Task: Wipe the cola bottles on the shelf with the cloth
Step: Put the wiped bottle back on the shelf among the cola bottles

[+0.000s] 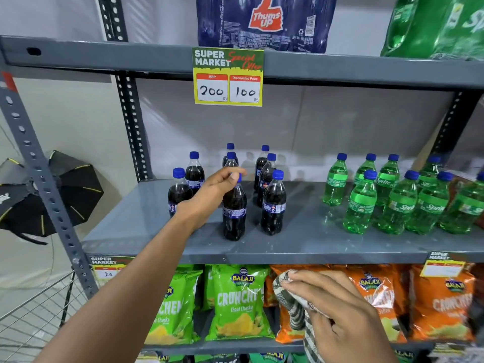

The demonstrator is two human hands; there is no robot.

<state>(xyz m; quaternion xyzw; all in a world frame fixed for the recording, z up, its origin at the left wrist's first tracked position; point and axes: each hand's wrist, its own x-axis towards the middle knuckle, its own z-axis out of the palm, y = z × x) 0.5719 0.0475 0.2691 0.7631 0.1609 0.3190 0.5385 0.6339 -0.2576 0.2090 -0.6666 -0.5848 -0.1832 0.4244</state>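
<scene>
bright even light | glare on shelf | edges bowed, right edge blurred

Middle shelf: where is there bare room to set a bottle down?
Bare patches on the middle shelf: left of the cola bottles, between them and the Sprite bottles, and along the front edge. The right end is crowded.

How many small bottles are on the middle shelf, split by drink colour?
dark cola bottles: 8
green bottles: 8 (the rightmost is cut by the frame edge, so more may sit out of view)
Total: 16
</scene>
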